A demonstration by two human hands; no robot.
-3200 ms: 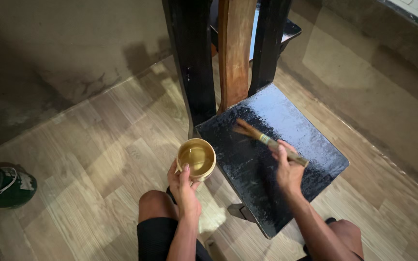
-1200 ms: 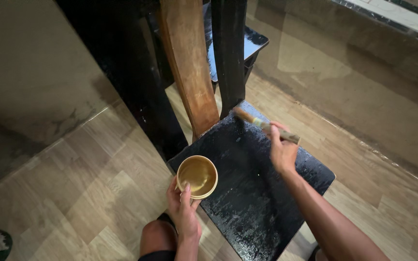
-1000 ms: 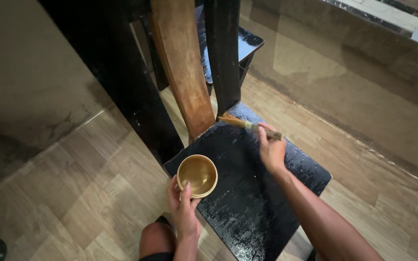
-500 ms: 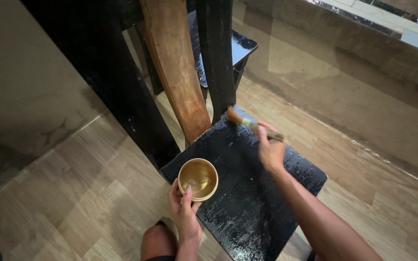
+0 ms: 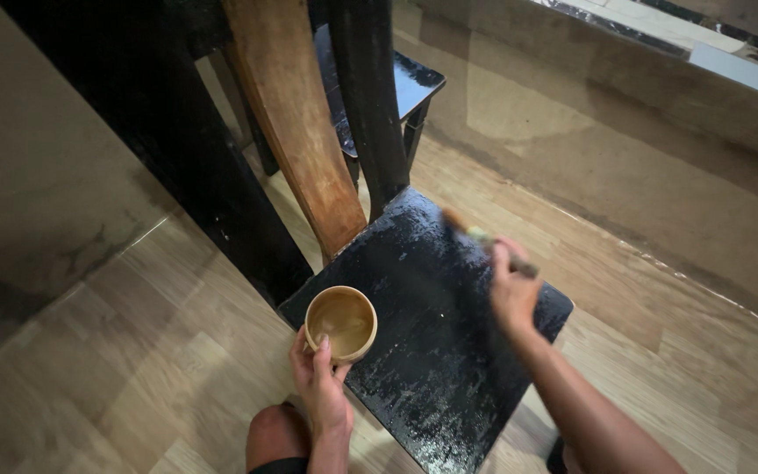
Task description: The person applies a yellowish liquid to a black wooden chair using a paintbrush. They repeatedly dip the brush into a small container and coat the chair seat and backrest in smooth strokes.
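Right hand: the right hand (image 5: 513,294) is closed round the handle of a paintbrush (image 5: 487,240), its blurred bristles laid on the far right part of the black chair seat (image 5: 436,338)
Brush since half a second ago: the bristles have slid away from the foot of the dark back post toward the seat's right edge — a second ago they lay pointing left near that post
Left hand: the left hand (image 5: 318,382) grips a small tan bowl (image 5: 340,323) from below, thumb up on its near rim; the hold is unchanged from the earlier frames
Bowl: it sits over the seat's near left corner, a brownish liquid pooled inside, well apart from the brush
Seat: glossy black, with paler streaks toward the near edge
Chair back: a bare brown wooden slat (image 5: 296,123) stands between two black posts
View: the camera has drifted — chair and hands now sit lower and further left than before
Behind: a second black seat (image 5: 405,83) shows past the posts, on the wood-plank floor (image 5: 133,351)
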